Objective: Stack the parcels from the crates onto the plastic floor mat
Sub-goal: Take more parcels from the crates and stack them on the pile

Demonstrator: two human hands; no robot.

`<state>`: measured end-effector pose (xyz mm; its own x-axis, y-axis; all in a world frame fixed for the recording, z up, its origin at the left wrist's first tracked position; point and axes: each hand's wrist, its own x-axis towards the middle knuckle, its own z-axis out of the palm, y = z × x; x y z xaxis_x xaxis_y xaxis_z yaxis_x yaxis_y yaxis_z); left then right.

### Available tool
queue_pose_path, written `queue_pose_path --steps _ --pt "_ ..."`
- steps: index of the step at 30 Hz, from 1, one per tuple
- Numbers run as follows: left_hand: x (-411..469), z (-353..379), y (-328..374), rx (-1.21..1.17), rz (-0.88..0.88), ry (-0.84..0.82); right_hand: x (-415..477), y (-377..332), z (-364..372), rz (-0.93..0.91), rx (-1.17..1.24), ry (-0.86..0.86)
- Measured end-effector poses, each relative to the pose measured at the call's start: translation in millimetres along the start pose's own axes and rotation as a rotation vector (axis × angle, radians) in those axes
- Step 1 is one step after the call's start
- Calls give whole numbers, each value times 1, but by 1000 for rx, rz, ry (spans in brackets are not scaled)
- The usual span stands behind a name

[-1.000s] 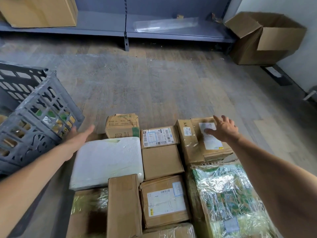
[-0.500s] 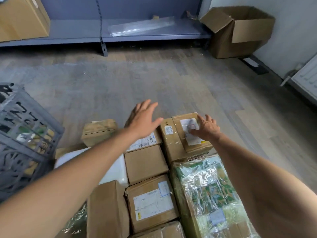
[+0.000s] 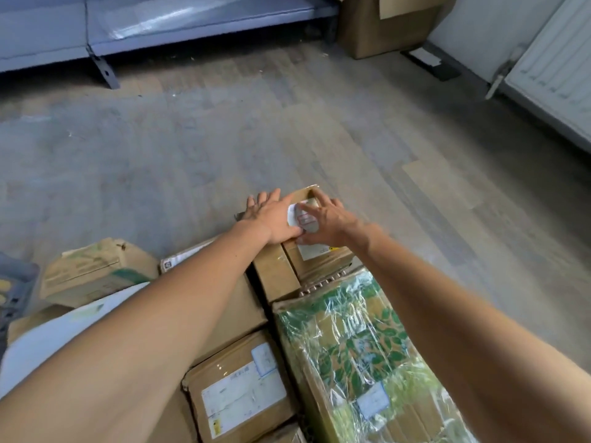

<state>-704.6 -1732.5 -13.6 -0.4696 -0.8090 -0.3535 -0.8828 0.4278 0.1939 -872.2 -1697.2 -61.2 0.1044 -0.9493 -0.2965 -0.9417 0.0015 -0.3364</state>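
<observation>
Far left of your fingers, a corner of the grey crate shows at the frame edge; what is left inside it cannot be told. Between it and your hands lie parcels already set down: a crumpled carton with a green band, a white padded parcel beside your forearm, and a labelled carton nearer you. The mat beneath them is hidden, so I judge the stack well begun but not finished.

Your left hand lies flat on the far carton, fingers straight and close together. Just right of it, your right hand presses the same top, fingers spread apart on its white label. Neither hand is clamped round anything. You seem to be seating this carton in its row.

Nearer you than your right wrist sits the leaf-printed parcel in clear film, close against the far carton. Well beyond your fingertips to the right stand an open cardboard box and a radiator. By my judgement, neither is near enough to hinder you.
</observation>
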Motion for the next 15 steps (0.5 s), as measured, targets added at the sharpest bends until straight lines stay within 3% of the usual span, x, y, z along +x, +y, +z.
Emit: queue_pose_path --steps 15 --pt "6 3 -5 -32 50 -64 -27 -1 -8 29 34 -47"
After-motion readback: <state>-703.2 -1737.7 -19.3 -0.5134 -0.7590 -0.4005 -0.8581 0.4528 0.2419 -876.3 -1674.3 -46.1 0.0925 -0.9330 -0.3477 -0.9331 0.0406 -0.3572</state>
